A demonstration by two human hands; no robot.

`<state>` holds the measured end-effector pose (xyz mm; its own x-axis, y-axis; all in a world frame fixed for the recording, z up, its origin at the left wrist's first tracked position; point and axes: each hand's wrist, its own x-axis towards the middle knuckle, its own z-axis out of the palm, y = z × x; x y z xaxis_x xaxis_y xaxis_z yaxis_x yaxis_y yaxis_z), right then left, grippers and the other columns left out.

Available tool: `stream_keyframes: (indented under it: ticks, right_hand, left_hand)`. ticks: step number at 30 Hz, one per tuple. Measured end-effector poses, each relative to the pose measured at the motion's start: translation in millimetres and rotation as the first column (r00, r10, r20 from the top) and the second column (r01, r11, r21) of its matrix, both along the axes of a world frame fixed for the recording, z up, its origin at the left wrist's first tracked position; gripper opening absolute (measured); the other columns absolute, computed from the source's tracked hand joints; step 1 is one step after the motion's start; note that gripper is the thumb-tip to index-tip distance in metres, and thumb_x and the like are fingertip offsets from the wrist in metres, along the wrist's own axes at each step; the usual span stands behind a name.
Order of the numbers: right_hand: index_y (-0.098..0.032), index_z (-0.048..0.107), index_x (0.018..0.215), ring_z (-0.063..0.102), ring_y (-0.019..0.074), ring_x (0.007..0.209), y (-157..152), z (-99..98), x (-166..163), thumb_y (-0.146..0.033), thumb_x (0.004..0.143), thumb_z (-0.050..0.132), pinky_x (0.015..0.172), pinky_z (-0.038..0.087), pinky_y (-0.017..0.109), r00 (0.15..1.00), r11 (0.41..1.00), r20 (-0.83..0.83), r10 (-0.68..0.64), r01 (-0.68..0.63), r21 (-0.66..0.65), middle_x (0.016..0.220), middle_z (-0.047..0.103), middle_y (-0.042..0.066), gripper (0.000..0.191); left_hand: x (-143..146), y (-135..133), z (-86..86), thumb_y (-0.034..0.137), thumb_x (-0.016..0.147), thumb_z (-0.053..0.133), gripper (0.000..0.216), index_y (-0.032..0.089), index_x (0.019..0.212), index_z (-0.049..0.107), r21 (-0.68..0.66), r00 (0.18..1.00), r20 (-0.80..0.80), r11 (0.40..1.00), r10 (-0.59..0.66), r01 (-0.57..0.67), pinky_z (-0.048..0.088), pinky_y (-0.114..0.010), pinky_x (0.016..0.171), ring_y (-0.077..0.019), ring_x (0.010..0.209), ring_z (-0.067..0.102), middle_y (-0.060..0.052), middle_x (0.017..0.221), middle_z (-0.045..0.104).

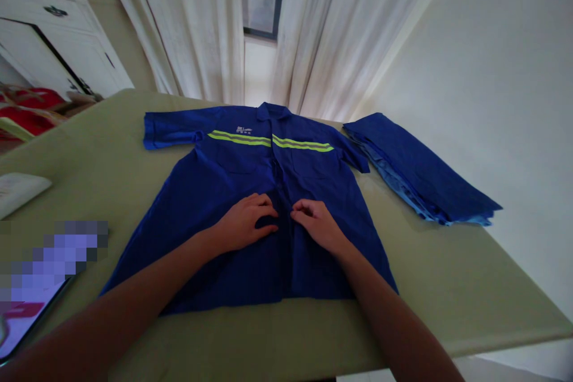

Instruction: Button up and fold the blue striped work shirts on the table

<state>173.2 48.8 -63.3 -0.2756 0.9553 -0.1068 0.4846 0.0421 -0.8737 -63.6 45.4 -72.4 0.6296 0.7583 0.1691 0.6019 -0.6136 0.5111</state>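
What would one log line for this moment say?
left hand: on shirt front | right hand: pinching placket | shirt: flat on table | folded stack: right

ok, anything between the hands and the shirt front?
Nothing visible. Left hand and right hand both rest directly on the shirt at its front opening. The folded pile lies apart on the table.
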Motion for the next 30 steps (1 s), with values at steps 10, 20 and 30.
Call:
stream_keyframes:
  ticks: [10, 20, 30]
  right_hand:
    - [-0.020, 0.067, 0.082, 0.039, 0.0103, 0.054, 7.5, 3.0, 12.6, -0.041, 0.083, 0.064, 0.052, 0.027, 0.025, 0.973, 0.967, -0.212, 0.086, -0.132, -0.218, 0.060, 0.048, -0.006, 0.021]
    - [-0.023, 0.064, 0.109, 0.059, 0.0190, 0.081, -32.9, 17.1, -12.5, -0.045, 0.078, 0.082, 0.067, 0.033, 0.029, 0.866, 0.971, 0.483, 0.131, -0.209, 0.112, 0.099, 0.067, 0.004, 0.043]
    - [-0.020, 0.069, 0.085, 0.055, 0.0155, 0.069, -12.5, 11.4, -2.8, -0.018, 0.081, 0.057, 0.066, 0.035, 0.028, 0.955, 0.988, 0.283, 0.087, -0.120, 0.101, 0.075, 0.065, 0.000, 0.013]
  left_hand:
    - [18.4, -5.2, 21.8, 0.022, 0.099, 0.059, 0.007, 0.021, 0.101, 0.066, 0.016, 0.967, -0.236, 0.995, -0.093, 0.100, 0.046, -0.034, 0.084, -0.0221, 0.097, 0.063, -0.005, 0.103, 0.068]
    - [9.2, 2.0, 20.0, 0.016, 0.094, 0.059, 0.014, 0.022, 0.102, 0.069, -0.318, 0.997, 0.073, 0.948, -0.005, 0.028, 0.050, -0.028, 0.082, -0.0171, 0.090, 0.070, -0.001, 0.097, 0.075]
    - [9.7, -0.6, 18.0, 0.020, 0.093, 0.063, 0.014, 0.023, 0.104, 0.071, -0.106, 0.985, -0.131, 0.989, -0.113, 0.100, 0.050, -0.032, 0.084, -0.0207, 0.094, 0.067, -0.005, 0.101, 0.070]
